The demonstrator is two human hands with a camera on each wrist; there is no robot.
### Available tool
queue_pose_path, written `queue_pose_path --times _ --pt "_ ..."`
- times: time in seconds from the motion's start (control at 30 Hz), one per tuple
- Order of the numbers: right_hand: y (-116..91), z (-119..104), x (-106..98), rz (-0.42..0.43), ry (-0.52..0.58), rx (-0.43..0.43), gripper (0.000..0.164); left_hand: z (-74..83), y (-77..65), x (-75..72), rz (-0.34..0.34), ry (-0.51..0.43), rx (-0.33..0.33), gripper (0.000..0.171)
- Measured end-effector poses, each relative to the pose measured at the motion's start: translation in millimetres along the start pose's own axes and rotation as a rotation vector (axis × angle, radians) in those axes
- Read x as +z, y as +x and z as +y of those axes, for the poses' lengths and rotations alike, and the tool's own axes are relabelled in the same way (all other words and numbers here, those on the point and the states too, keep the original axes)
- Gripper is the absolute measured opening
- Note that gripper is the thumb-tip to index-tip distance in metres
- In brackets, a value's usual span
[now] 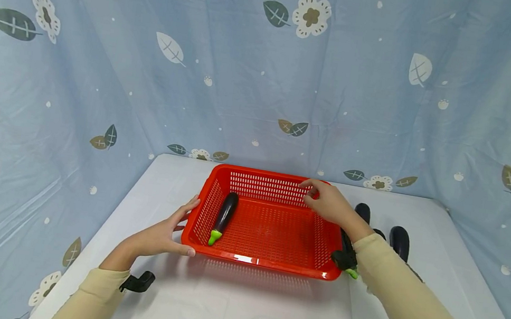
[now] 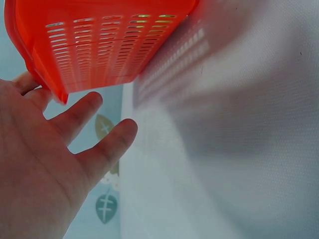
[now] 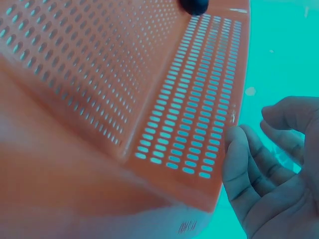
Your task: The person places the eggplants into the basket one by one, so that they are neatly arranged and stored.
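Observation:
A red plastic basket (image 1: 266,263) with slotted walls stands on the white table, and one dark eggplant (image 1: 227,211) with a green stem lies inside along its left side. My left hand (image 1: 161,237) is at the basket's left end, fingers spread along the rim and thumb by the front left corner. In the left wrist view, the fingers (image 2: 82,110) are mostly straight beside the slotted wall. Over the far right corner of the basket is my right hand (image 1: 326,203), its fingers loosely bent with nothing between them.
To the right of the basket, partly hidden by the right forearm, lie several more eggplants, one (image 1: 399,242) farthest right and another (image 1: 363,211) near the back. A blue patterned curtain (image 1: 266,75) hangs behind and beside the white table (image 1: 265,315).

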State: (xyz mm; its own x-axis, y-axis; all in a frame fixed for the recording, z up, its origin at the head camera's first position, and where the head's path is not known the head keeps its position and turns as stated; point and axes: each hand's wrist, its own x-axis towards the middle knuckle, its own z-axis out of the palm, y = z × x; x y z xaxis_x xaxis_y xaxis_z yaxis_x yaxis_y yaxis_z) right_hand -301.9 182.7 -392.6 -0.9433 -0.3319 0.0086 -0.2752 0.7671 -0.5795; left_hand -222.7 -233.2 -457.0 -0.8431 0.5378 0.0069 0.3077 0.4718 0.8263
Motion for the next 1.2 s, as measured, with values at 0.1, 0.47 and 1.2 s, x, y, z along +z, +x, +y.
queue_pose_path --times 0.1,0.47,1.2 --pt "-2 2 -2 0.011 -0.01 0.015 0.035 0.6 0.0 -0.1 0.0 0.001 -0.005 0.114" --pt "-6 19 -10 0.033 -0.021 0.038 0.036 -0.9 0.0 0.0 -0.003 -0.004 -0.008 0.114" --pt "-22 49 -21 0.093 -0.005 0.066 0.032 -2.1 0.6 -0.1 -0.001 -0.011 -0.019 0.114"
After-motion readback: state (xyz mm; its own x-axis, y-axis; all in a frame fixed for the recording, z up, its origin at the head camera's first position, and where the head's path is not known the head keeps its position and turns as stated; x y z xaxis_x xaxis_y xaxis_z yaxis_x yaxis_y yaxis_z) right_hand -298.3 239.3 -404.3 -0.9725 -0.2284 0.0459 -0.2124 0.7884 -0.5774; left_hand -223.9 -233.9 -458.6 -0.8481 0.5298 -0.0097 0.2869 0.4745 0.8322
